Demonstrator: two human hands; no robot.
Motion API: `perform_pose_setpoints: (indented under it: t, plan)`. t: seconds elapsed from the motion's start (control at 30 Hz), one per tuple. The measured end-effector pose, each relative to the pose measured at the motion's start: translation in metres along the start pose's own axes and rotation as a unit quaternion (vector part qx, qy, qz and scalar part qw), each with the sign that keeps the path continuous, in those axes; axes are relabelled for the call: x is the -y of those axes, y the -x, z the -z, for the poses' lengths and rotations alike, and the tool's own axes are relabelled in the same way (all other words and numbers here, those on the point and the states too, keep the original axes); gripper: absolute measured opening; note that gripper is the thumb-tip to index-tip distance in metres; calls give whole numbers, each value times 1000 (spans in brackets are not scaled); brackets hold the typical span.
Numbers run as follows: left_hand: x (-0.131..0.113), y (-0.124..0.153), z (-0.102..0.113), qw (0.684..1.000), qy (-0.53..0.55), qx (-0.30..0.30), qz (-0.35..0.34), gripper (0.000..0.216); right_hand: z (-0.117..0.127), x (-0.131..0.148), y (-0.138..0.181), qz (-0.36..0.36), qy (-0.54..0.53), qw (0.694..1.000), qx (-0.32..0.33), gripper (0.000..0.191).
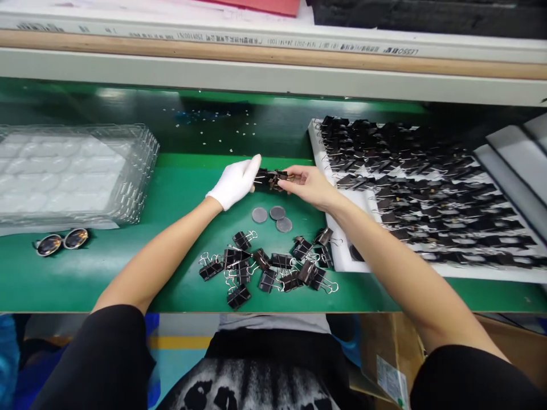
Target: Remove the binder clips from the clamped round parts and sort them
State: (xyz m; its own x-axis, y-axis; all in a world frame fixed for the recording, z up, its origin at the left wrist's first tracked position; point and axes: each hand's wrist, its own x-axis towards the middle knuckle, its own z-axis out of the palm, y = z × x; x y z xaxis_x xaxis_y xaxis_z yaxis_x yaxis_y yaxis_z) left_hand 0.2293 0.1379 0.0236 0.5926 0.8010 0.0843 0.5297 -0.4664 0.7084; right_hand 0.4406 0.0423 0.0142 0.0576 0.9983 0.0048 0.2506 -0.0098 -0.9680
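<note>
My left hand (234,182) wears a white glove and my right hand (308,185) is bare. Both meet above the green table (179,193) and pinch a small cluster of black binder clips (270,179) between their fingertips. Just below the hands lie three grey round discs (272,216) flat on the mat. Nearer to me is a loose pile of several black binder clips (267,267) with silver wire handles.
A white tray (342,256) at the right holds rows of many black binder clips. A stack of clear plastic blister trays (72,171) sits at the left, with two round metal-rimmed pieces (62,241) in front. A shelf (273,71) runs overhead. Grey flat panels (517,165) lean far right.
</note>
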Motion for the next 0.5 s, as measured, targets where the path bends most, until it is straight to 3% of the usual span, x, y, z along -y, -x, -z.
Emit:
perform_pose_setpoints:
  t: [0.17,0.5]
  plan:
    - [-1,1,-3,995,-101,11,17,77,-5,-1,5,-40,-5,999,12,40]
    - [0,-1,-2,989,-145,14,16,77,-4,-2,7,-35,-15,998,47,32]
